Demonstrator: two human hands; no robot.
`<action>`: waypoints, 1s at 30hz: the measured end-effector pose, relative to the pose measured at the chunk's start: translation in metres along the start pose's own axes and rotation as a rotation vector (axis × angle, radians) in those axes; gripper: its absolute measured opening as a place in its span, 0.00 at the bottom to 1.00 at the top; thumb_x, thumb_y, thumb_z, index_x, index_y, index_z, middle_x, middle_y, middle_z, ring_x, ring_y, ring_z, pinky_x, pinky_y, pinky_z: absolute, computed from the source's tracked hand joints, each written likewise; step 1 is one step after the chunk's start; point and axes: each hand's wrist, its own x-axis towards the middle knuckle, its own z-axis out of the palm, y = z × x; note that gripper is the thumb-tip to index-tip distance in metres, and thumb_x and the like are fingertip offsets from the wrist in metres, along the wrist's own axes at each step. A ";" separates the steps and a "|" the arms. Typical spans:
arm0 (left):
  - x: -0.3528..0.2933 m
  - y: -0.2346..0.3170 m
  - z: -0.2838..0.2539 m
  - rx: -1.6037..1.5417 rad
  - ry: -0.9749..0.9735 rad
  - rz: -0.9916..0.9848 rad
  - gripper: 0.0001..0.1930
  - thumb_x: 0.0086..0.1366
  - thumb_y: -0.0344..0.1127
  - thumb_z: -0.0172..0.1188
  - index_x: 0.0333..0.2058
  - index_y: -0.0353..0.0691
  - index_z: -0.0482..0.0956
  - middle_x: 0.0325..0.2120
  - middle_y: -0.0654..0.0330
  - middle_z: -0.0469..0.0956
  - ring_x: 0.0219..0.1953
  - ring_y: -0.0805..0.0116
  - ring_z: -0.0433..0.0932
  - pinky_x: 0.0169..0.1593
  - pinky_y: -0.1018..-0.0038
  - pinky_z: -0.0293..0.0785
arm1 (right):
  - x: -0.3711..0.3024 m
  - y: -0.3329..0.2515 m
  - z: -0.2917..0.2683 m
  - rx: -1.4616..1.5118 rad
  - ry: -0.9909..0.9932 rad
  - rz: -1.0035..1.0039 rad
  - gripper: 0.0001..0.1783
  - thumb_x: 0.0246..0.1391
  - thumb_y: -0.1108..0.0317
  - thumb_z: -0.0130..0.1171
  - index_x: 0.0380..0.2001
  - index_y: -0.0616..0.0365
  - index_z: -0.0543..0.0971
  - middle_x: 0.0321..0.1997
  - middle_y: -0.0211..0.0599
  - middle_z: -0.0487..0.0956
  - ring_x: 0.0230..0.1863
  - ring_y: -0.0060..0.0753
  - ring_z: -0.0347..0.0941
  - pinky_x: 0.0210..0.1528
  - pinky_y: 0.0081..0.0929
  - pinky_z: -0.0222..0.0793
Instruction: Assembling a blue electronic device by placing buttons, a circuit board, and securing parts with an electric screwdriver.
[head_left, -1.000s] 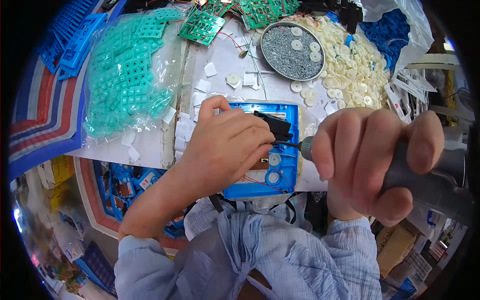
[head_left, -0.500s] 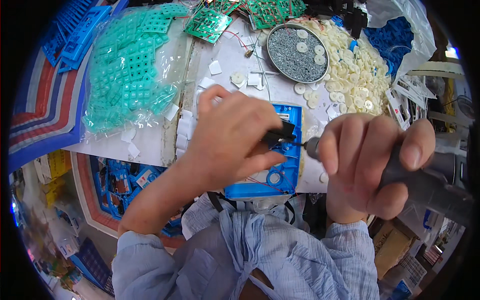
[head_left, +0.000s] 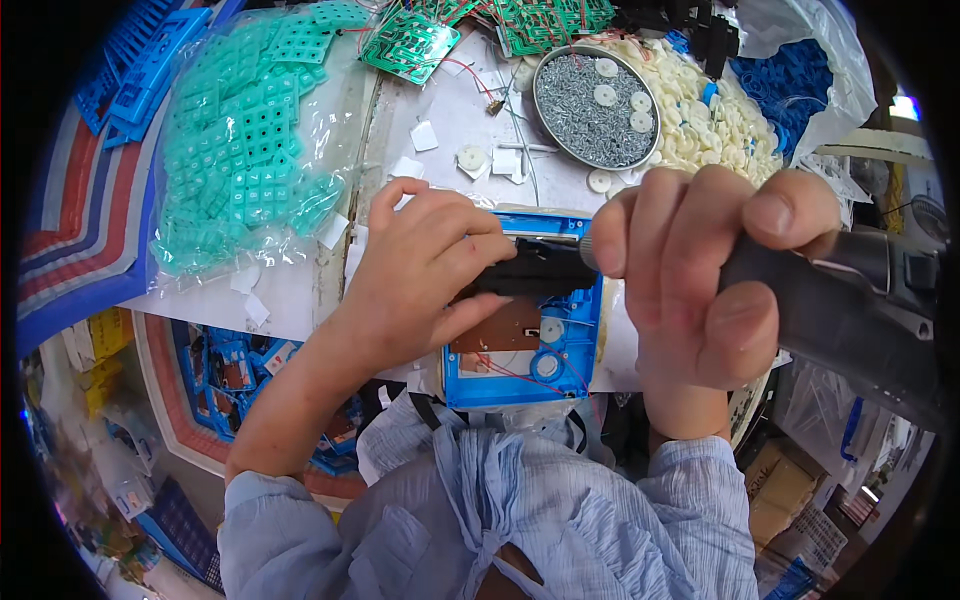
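Observation:
My left hand (head_left: 415,275) pinches a black plastic part (head_left: 548,270) between thumb and fingers, over an open blue plastic casing (head_left: 592,345). Inside the casing show a brown board (head_left: 505,330), a round speaker-like disc (head_left: 547,366) and thin red wires. Gripped in my right hand (head_left: 690,270) is a dark grey power screwdriver (head_left: 830,315), held sideways with its nose toward the black part. The fingers hide its tip, so I cannot tell whether it touches the part.
A round tin of small screws (head_left: 590,115) stands beyond the casing, beside a heap of cream discs (head_left: 715,130). Left lies a clear bag of green keypads (head_left: 245,150). Green circuit boards (head_left: 410,45) lie at the back; a bin of blue casings (head_left: 235,375) is below left.
The black part has turned and now shows lengthwise over the casing. My left hand has shifted slightly left; my right hand and the screwdriver have moved left and up.

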 end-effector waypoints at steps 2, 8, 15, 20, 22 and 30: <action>-0.002 0.001 0.002 -0.033 0.007 -0.023 0.25 0.46 0.38 0.76 0.44 0.47 0.79 0.43 0.65 0.78 0.51 0.59 0.76 0.62 0.51 0.56 | 0.000 0.005 0.001 0.007 -0.031 0.003 0.23 0.67 0.55 0.62 0.59 0.44 0.67 0.25 0.23 0.70 0.24 0.23 0.65 0.36 0.32 0.69; -0.004 0.000 0.004 -0.021 0.025 -0.045 0.25 0.46 0.39 0.76 0.44 0.47 0.79 0.42 0.64 0.78 0.50 0.60 0.76 0.62 0.52 0.56 | -0.005 0.013 0.005 0.050 -0.058 0.025 0.22 0.65 0.57 0.65 0.55 0.45 0.68 0.23 0.23 0.70 0.23 0.23 0.65 0.33 0.31 0.69; -0.003 -0.002 0.005 -0.040 0.044 -0.050 0.24 0.46 0.40 0.76 0.42 0.46 0.80 0.42 0.64 0.79 0.49 0.60 0.76 0.62 0.52 0.56 | -0.004 0.020 0.006 0.094 -0.066 0.021 0.21 0.63 0.60 0.67 0.53 0.45 0.68 0.23 0.24 0.71 0.23 0.24 0.66 0.31 0.31 0.68; -0.004 -0.004 0.007 -0.038 0.046 -0.056 0.24 0.46 0.40 0.76 0.42 0.46 0.80 0.42 0.64 0.79 0.49 0.60 0.76 0.62 0.53 0.56 | -0.006 0.026 0.007 0.076 -0.057 0.014 0.21 0.62 0.60 0.69 0.51 0.45 0.69 0.23 0.24 0.72 0.23 0.24 0.68 0.30 0.30 0.68; -0.004 -0.004 0.007 -0.040 0.046 -0.058 0.24 0.46 0.40 0.76 0.42 0.46 0.80 0.42 0.64 0.79 0.49 0.60 0.76 0.62 0.53 0.57 | -0.008 0.026 0.010 0.059 -0.012 0.010 0.21 0.61 0.61 0.69 0.51 0.45 0.70 0.23 0.25 0.72 0.23 0.25 0.68 0.29 0.30 0.68; -0.005 -0.005 0.010 -0.063 0.047 -0.069 0.23 0.47 0.39 0.76 0.44 0.47 0.79 0.45 0.65 0.81 0.51 0.61 0.77 0.65 0.49 0.54 | -0.013 0.023 0.016 -0.052 -0.045 -0.025 0.20 0.59 0.59 0.71 0.45 0.46 0.69 0.23 0.26 0.73 0.22 0.27 0.69 0.30 0.32 0.71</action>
